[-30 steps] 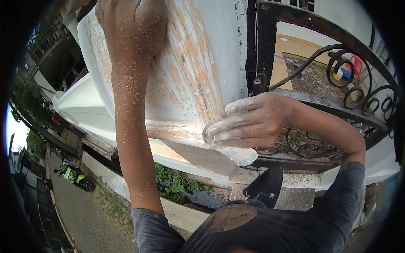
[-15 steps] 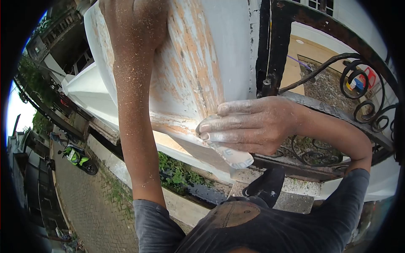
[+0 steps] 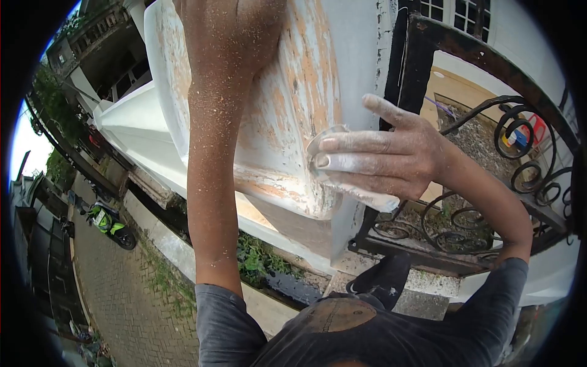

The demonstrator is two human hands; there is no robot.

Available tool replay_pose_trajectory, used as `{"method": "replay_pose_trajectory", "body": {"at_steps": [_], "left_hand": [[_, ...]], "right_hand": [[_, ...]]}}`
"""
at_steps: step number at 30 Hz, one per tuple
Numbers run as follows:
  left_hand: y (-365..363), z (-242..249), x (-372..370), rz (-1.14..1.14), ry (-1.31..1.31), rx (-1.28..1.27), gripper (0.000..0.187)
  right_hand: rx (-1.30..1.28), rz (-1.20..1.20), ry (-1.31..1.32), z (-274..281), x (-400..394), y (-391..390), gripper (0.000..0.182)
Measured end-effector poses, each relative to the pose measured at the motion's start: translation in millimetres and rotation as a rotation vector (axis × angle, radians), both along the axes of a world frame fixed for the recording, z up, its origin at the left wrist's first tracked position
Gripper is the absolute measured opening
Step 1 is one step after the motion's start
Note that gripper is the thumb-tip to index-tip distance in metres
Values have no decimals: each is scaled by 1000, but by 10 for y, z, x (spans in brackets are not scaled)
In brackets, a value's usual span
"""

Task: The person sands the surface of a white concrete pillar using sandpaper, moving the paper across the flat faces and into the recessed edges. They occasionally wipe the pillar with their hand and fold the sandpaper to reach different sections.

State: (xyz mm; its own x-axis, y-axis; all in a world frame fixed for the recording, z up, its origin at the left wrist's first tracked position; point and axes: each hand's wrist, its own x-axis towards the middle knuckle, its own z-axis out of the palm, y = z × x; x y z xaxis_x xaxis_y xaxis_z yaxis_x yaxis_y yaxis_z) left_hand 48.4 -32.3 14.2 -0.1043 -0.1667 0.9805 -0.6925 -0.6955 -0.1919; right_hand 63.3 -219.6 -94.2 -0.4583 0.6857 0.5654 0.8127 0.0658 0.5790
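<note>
My right hand (image 3: 391, 156), whitened with dust, presses a bent piece of sandpaper (image 3: 378, 199) against the corner of a white masonry pillar (image 3: 281, 137). Its fingers lie over the sheet, with the thumb or an outer finger lifted away. Paint on the pillar is worn through in streaks, baring orange-brown patches. My left hand (image 3: 244, 30) is up against the pillar's upper part, its back speckled with dust. Its fingers are hidden or cut off by the top of the view.
A black iron gate (image 3: 428, 37) with scrollwork stands right of the pillar. Below run a ditch with green plants (image 3: 257, 257) and a concrete ledge (image 3: 275, 312). A green motorbike (image 3: 109, 223) is parked on the paved lane (image 3: 116, 281) at left.
My right hand has shifted up along the pillar's corner with the sandpaper, and one outer digit is now spread. The view has shifted slightly; my left hand appears farther right.
</note>
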Motion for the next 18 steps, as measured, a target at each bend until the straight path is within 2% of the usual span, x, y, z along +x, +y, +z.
{"method": "replay_pose_trajectory", "body": {"at_steps": [1, 4, 5, 8, 9, 11, 14, 16, 17, 18], "left_hand": [[35, 14, 64, 58, 40, -73, 36], [33, 51, 127, -49, -27, -9, 35], [12, 32, 28, -35, -22, 41, 35], [45, 17, 111, -47, 6, -11, 35], [54, 25, 116, -56, 3, -6, 34], [25, 29, 27, -75, -8, 56, 34], [-44, -24, -65, -170, 25, 60, 35], [-45, -77, -65, -145, 33, 57, 38], [-9, -176, -35, -79, 25, 69, 39], [45, -319, -3, -10, 21, 75, 41]], "right_hand": [[-67, 19, 9, -65, -25, -2, 18], [-270, 99, 5, -210, -105, 38, 21], [-220, 68, 100, -135, -83, -19, 22], [-64, 43, 116, -226, -83, 12, 23], [-276, 79, -6, -323, -101, 37, 25], [-128, 23, 44, -214, 77, -76, 27], [-88, 22, 154, -201, -60, -41, 27], [-280, 107, 221, -296, -98, 14, 27], [-82, 102, 77, -213, 10, -22, 27], [-85, 86, 93, -255, -20, -6, 27]]}}
